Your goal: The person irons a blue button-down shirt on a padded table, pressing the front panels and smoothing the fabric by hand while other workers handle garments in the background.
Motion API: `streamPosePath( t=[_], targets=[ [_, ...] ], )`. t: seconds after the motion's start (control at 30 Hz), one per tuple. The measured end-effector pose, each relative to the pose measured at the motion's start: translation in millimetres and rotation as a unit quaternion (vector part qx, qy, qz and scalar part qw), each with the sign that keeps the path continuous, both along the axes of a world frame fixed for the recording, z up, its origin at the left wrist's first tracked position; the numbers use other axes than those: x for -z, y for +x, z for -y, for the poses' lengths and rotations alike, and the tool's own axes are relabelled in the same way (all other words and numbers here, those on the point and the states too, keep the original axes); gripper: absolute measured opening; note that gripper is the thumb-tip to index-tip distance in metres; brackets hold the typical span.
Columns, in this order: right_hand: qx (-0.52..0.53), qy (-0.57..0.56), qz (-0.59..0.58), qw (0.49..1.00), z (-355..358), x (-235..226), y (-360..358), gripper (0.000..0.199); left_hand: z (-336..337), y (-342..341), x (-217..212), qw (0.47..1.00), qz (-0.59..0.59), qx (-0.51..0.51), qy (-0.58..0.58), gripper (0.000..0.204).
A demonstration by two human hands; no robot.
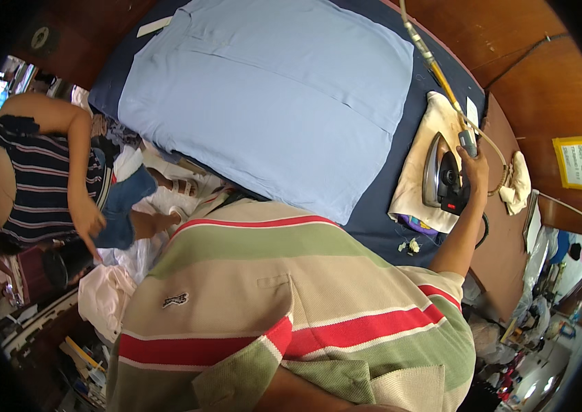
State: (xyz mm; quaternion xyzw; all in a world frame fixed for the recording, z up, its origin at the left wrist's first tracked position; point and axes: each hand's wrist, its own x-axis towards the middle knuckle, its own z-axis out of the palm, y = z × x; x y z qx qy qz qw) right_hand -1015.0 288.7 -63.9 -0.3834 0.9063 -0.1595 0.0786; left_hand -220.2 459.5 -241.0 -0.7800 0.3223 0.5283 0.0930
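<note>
My right hand (pixel 475 168) is closed around the handle of a black and silver clothes iron (pixel 450 177). The iron rests on a stained cream cloth pad (pixel 413 172) at the right side of the dark blue covered table (pixel 373 237). From the iron's handle a hose and cord (pixel 435 67) run up to the top edge. A light blue garment (pixel 270 96) lies spread over the middle of the table, its near end against my striped shirt. My left hand is out of view.
To the left a person (pixel 43 172) in a striped top bends down, an arm hanging low near a black bucket (pixel 64 264). A pale cloth (pixel 107 295) lies close by. A crumpled cream cloth (pixel 515 184) sits on the brown board at the right. Small scraps (pixel 411 246) lie near the pad.
</note>
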Motion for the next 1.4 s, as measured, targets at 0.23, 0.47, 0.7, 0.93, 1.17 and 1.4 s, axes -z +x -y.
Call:
streamPosePath(
  t=[0.23,0.47,0.7,0.93,1.17,1.4],
  targets=[
    [-0.027,-0.011,-0.349,0.937,-12.9,-7.1,51.1,0.063,168.7,-52.3,-59.5,0.976,-0.102,0.187,-0.038,0.026],
    [-0.210,-0.189,-0.086,0.955,-8.0,39.0,201.2,0.046,347.7,-153.5,-121.8,0.837,-0.214,0.201,-0.463,0.030],
    [0.087,-0.133,-0.271,0.949,-199.9,86.8,221.2,0.045,418.9,-185.9,-100.4,0.788,-0.318,0.234,-0.472,0.030],
    [0.735,-0.170,0.153,0.638,-513.1,-0.2,349.6,0.049,443.6,-197.8,-81.2,0.778,-0.359,0.286,-0.429,0.029],
    [0.752,-0.236,0.285,0.545,-520.6,-27.0,503.3,0.041,448.3,-223.4,-71.2,0.765,-0.396,0.331,-0.385,0.028],
    [0.769,-0.364,0.245,0.465,-529.7,7.9,447.8,0.045,445.4,-243.7,-56.4,0.722,-0.363,0.370,-0.459,0.024]
  ],
)
